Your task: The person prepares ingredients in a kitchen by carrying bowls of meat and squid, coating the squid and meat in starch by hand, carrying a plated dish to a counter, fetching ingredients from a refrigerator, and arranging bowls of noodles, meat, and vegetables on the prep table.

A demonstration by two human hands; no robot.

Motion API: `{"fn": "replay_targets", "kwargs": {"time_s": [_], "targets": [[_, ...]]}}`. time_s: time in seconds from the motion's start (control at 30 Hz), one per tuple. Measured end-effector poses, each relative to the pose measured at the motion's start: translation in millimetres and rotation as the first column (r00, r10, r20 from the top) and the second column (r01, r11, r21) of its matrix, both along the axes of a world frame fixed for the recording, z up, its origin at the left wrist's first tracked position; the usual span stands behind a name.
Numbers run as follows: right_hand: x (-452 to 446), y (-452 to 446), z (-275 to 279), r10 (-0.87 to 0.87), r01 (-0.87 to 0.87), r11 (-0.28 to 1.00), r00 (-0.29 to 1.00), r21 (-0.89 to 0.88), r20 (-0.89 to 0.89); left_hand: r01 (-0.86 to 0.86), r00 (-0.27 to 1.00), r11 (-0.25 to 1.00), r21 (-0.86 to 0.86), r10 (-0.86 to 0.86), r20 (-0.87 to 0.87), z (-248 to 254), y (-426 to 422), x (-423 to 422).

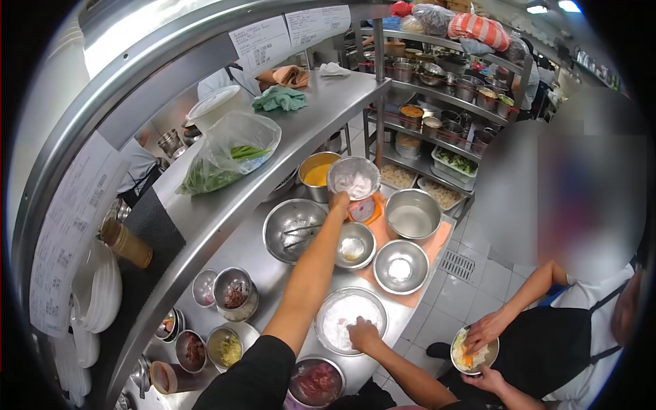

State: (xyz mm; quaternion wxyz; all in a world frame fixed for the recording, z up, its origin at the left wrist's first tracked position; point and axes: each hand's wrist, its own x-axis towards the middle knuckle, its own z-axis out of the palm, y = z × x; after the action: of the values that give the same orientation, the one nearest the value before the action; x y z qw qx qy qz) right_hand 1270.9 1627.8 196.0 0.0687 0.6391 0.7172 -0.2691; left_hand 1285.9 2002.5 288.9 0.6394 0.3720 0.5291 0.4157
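My left hand (339, 199) reaches forward and grips the near rim of a metal bowl (353, 179) with pale white pieces in it. That bowl is on or just above an orange dial scale (364, 210); contact is hidden. My right hand (365, 335) has its curled fingers in the white powder of a wide metal bowl (352, 298), and whatever they pinch is hidden. Close by are a small bowl with a little residue (355, 244), a shiny steel bowl (401, 266) and a pot of cloudy liquid (413, 213). A bowl of red meat (316, 383) sits nearest me.
Left of my arm stand a large bowl with tongs (294, 231) and several small ingredient bowls (236, 292). A steel shelf (321, 113) overhead carries a bag of green vegetables (232, 147). At right, a co-worker's hands (482, 335) hold a bowl of food.
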Motion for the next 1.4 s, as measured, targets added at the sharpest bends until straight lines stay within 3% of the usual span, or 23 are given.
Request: {"fn": "replay_targets", "kwargs": {"time_s": [0.1,0.2,0.33,0.4,0.5,0.63,0.7,0.77,0.8,0.9,0.97,1.03,1.1,1.2,1.23,1.3,1.33,1.4], "targets": [[3,1,31,0.086,-0.086,0.996,0.996,-0.032,-0.002,-0.043,0.997,0.996,0.079,0.048,-0.060,41,-24,-17],[4,-4,56,0.117,-0.119,0.993,0.991,-0.022,-0.072,-0.030,0.999,0.995,0.094,0.029,0.019,47,-42,-47],[-7,0,15,0.161,-0.156,0.983,0.986,0.100,-0.044,0.076,0.945,0.994,0.075,-0.096,0.314,69,-132,-109],[-10,2,1,0.138,-0.128,0.984,0.988,0.126,-0.072,0.055,0.930,0.995,0.081,-0.081,0.358,83,-201,-142],[-3,9,-3,0.146,-0.115,0.969,0.980,0.221,-0.133,-0.013,0.952,1.000,0.023,0.005,0.307,91,-300,-194],[1,15,3,0.161,-0.132,0.963,0.981,0.235,-0.109,-0.177,0.896,0.981,-0.079,0.194,0.399,83,-414,-239],[3,12,42,0.260,-0.260,0.965,0.966,0.014,0.012,-0.215,0.898,0.968,-0.129,0.248,0.363,67,-453,-260],[-2,5,36,0.273,-0.272,0.962,0.962,-0.024,0.017,-0.246,0.900,0.961,-0.126,0.275,0.339,56,-485,-272],[-6,5,25,0.224,-0.224,0.974,0.975,0.038,0.010,-0.284,0.895,0.951,-0.122,0.308,0.321,52,-500,-277],[-8,12,4,0.113,-0.102,0.977,0.992,0.189,-0.050,-0.275,0.893,0.957,-0.096,0.292,0.342,44,-531,-287],[5,46,-46,0.313,-0.316,0.921,0.949,0.228,0.047,-0.317,0.874,0.944,-0.094,0.329,0.357,46,-543,-278],[18,52,-16,0.254,-0.227,0.925,0.966,0.305,-0.051,-0.354,0.880,0.932,-0.080,0.361,0.309,38,-547,-276],[24,63,-6,0.155,-0.135,0.984,0.970,0.119,-0.186,-0.353,0.876,0.932,-0.083,0.360,0.320,29,-545,-272],[21,59,3,-0.162,0.149,0.987,0.898,-0.064,-0.409,-0.360,0.866,0.929,-0.085,0.367,0.340,20,-540,-266],[19,58,7,-0.162,0.151,0.987,0.901,-0.059,-0.403,-0.375,0.860,0.923,-0.090,0.382,0.338,18,-543,-265],[13,67,17,-0.103,0.079,0.988,0.976,-0.131,-0.191,-0.389,0.853,0.917,-0.091,0.396,0.341,17,-543,-260],[19,71,7,-0.101,0.077,0.988,0.977,-0.133,-0.188,-0.387,0.859,0.919,-0.080,0.390,0.332,16,-545,-258],[27,74,0,0.032,-0.040,0.999,0.922,-0.012,-0.385,-0.383,0.875,0.923,-0.048,0.379,0.301,20,-550,-254]]}}
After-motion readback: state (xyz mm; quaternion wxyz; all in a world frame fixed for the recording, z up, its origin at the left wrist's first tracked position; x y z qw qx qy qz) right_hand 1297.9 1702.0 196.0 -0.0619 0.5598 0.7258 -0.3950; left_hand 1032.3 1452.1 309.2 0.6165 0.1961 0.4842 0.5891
